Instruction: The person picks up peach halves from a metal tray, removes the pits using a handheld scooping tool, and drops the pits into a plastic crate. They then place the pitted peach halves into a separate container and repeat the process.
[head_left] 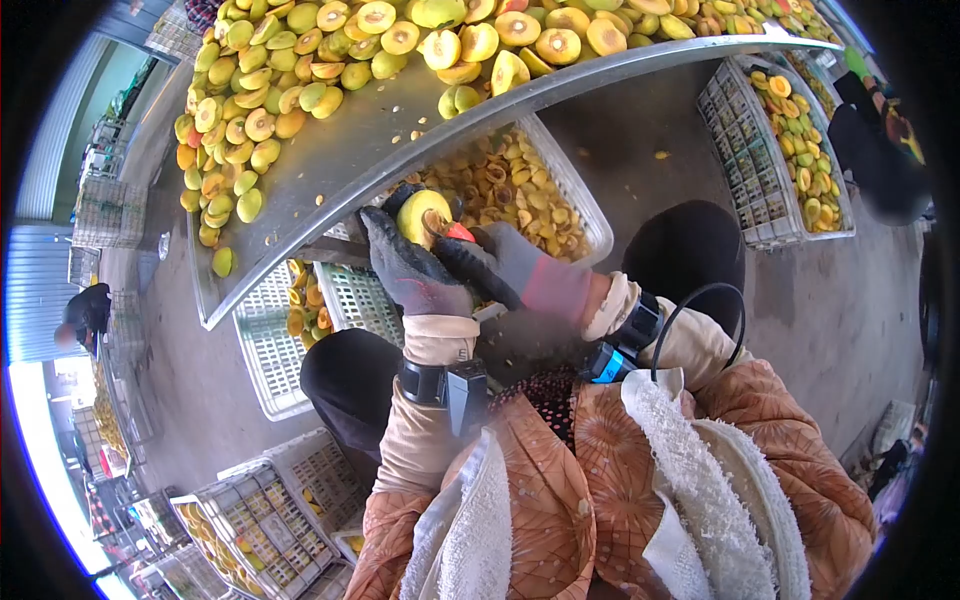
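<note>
My left hand [408, 268], in a grey and dark glove, is closed around a yellow-green peach half [415, 215] just below the edge of the metal table. My right hand [515, 262], gloved in grey and pink, meets it from the right with its fingers closed. A small red thing [459, 232] shows at those fingertips, against the fruit; its kind is not clear. Many halved peaches [400, 38] lie on the metal table [345, 140] beyond my hands. Under the table edge, a white crate [597, 222] holds brown and yellow pieces.
White crates [270, 345] stand below the table at left, one with fruit pieces in it. Another fruit-filled crate [745, 160] is at the right. Stacked crates [260, 520] sit at lower left. Other people [88, 312] are at the far left and right.
</note>
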